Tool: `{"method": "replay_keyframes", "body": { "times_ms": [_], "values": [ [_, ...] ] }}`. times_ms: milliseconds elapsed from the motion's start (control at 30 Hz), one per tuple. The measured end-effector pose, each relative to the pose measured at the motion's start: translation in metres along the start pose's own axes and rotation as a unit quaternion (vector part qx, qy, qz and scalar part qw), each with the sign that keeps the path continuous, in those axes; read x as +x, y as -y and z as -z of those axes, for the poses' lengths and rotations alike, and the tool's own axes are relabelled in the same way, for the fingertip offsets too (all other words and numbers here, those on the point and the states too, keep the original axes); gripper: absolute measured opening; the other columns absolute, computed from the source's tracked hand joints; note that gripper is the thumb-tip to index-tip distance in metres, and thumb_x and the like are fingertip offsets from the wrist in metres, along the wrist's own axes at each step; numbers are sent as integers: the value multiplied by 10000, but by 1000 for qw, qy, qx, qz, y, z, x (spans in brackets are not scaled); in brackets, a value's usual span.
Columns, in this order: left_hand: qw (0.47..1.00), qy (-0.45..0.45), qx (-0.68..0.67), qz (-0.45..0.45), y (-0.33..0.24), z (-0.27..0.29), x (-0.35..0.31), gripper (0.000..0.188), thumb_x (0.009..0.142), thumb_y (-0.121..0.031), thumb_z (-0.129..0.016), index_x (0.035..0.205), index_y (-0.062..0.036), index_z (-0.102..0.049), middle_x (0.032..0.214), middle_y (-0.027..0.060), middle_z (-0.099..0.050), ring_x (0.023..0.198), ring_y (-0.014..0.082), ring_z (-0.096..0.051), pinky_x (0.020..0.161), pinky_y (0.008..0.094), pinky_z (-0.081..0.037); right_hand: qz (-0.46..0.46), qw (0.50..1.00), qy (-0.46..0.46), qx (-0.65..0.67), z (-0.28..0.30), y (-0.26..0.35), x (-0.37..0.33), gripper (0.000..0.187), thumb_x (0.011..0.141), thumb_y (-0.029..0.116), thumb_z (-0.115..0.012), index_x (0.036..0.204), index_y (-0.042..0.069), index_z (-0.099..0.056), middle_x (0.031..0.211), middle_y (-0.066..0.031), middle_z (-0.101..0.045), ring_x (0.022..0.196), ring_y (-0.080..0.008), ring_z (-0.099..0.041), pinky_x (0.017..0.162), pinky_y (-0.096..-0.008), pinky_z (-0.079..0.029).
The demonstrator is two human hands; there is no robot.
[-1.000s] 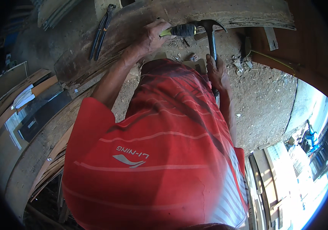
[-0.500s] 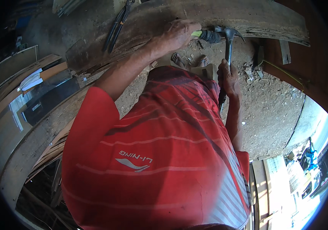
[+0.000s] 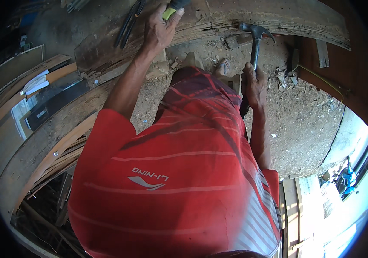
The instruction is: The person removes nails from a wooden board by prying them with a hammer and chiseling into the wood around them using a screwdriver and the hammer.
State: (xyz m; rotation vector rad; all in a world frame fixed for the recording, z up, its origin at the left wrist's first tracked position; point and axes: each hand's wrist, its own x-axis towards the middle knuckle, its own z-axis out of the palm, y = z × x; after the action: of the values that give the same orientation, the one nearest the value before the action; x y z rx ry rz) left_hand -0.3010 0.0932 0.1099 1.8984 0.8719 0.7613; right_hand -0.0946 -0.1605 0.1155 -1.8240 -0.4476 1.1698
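Observation:
My left hand (image 3: 160, 28) is raised over the thick worn plank (image 3: 274, 19) at the far side, its fingers wrapped round a tool with a green and black handle (image 3: 176, 6). The upper frame edge cuts that tool off, so its working end is hidden. In my right hand (image 3: 255, 84) is a claw hammer (image 3: 256, 47), gripped by its shaft. The hammer head points up and away, close to the splintered near edge of the plank, with its claw toward the right.
Black long-handled pliers (image 3: 129, 25) lie on the wood at upper left. Scraps and dust litter the dirt floor (image 3: 300, 129). A curved-looking board (image 3: 59, 116) runs along the left above stacked wood strips (image 3: 63, 159). A brown wooden panel (image 3: 334, 81) stands at right.
My left hand has moved left and farther away, carrying the green and black tool away from the hammer head. My right hand and the hammer have shifted only slightly.

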Motion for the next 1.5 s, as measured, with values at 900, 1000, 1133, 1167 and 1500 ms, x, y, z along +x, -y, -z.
{"method": "replay_keyframes", "body": {
  "times_ms": [900,1000,1133,1167,1500],
  "values": [
    [997,-47,-19,52,35,20,-29,413,1041,-425,-595,1017,-13,-588,733,47,-569,690,149,-564,630,331,-472,-1,1000,4,-21,-110,27,-43,421,1040,469,-569,858,94,-514,608,3,-469,453,-122,-462,418,-315,-388],
    [991,-89,-84,61,54,13,-29,460,1031,-471,-592,1042,-12,-613,777,25,-620,719,127,-596,664,302,-492,192,953,-69,-223,-122,46,-51,378,1023,412,-606,900,60,-552,624,-81,-527,506,-248,-547,503,-408,-446],
    [992,-80,-55,76,31,25,-26,450,1037,-482,-567,1067,-32,-576,753,38,-636,705,173,-629,650,340,-508,199,913,-50,-351,-121,41,-55,224,967,288,-657,1003,72,-605,863,-172,-653,795,-420,-667,646,-505,-504],
    [993,-77,-54,75,29,24,-26,450,1037,-482,-567,1067,-32,-576,753,38,-636,705,173,-629,650,340,-508,198,914,-52,-349,-118,35,-54,224,967,288,-657,1003,72,-605,863,-172,-653,795,-420,-667,646,-505,-504],
    [999,-16,38,12,34,13,-27,298,969,-286,-705,1028,-19,-586,830,140,-609,763,269,-626,689,395,-505,89,914,-351,-185,-59,7,-15,402,993,385,-644,900,-2,-588,651,-101,-515,583,-229,-472,583,-419,-418]
  ]
}}
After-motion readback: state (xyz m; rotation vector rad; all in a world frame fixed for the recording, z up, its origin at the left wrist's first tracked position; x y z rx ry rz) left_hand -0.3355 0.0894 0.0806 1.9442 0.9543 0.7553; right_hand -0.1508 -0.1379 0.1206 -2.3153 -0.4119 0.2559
